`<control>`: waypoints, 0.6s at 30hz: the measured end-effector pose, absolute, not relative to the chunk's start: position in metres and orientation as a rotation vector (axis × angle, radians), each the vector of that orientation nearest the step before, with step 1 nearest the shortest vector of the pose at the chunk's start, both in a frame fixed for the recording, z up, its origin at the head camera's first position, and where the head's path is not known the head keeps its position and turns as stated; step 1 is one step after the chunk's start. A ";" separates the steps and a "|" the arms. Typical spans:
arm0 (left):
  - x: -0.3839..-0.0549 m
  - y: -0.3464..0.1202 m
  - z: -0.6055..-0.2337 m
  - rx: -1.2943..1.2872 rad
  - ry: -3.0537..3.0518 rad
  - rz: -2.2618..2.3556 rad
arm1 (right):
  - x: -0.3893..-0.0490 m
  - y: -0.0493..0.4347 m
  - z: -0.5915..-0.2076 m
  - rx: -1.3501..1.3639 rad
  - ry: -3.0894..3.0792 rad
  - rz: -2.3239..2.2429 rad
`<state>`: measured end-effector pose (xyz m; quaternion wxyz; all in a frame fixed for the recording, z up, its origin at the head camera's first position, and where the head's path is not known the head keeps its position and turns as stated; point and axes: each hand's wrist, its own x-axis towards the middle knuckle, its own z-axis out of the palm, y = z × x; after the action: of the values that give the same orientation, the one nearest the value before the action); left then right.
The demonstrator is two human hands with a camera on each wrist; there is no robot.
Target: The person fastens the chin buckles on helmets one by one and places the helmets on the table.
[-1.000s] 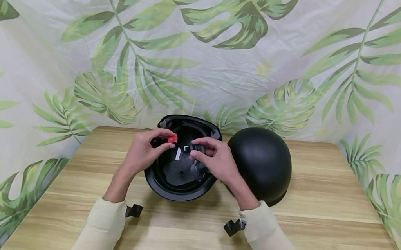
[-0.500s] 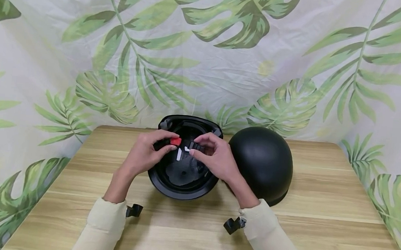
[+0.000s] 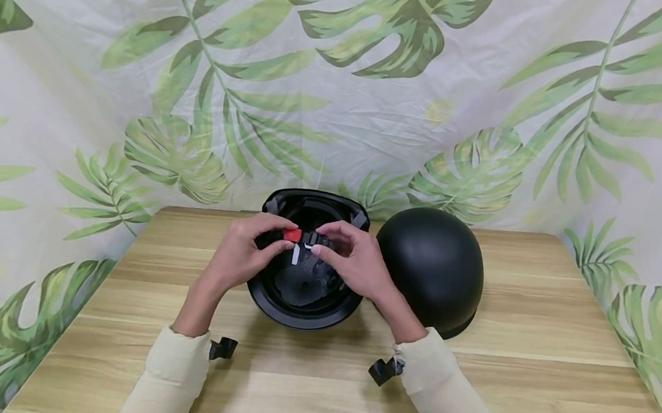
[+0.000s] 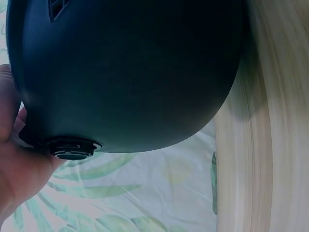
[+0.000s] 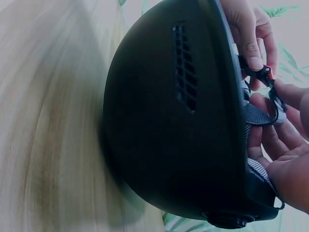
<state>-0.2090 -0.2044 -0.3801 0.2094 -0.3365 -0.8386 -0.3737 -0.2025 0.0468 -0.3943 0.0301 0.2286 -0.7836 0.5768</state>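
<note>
A black helmet [image 3: 302,319] lies upside down on the wooden table, its hollow and padding facing up. Over the opening, my left hand [image 3: 238,251] pinches the red buckle half [image 3: 292,234] of the chin strap between thumb and fingers. My right hand [image 3: 358,260] pinches the black buckle half [image 3: 313,239] from the other side. The two halves meet end to end, level with each other. In the right wrist view, woven strap webbing [image 5: 258,115] loops below the buckle by the right fingers. The left wrist view mostly shows the helmet's outer shell [image 4: 130,82].
A second black helmet [image 3: 432,273] rests dome up just right of the first, close to my right forearm. Behind the table [image 3: 544,314] hangs a leaf-printed cloth [image 3: 365,138]. Black wrist mounts [image 3: 223,348] stick out at both cuffs.
The buckle halves have come together: the red one moved slightly right, the black one slightly left, closing the gap between them. The helmet shifted a little to the right.
</note>
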 end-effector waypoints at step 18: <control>-0.207 -0.207 -0.379 -0.931 -2.403 -0.962 | -0.197 0.042 -0.402 0.718 -2.352 1.543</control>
<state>-0.2068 -0.2074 -0.3787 0.1940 -0.3321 -0.8570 -0.3430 -0.1971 0.0424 -0.4016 0.1190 0.2455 -0.8044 0.5277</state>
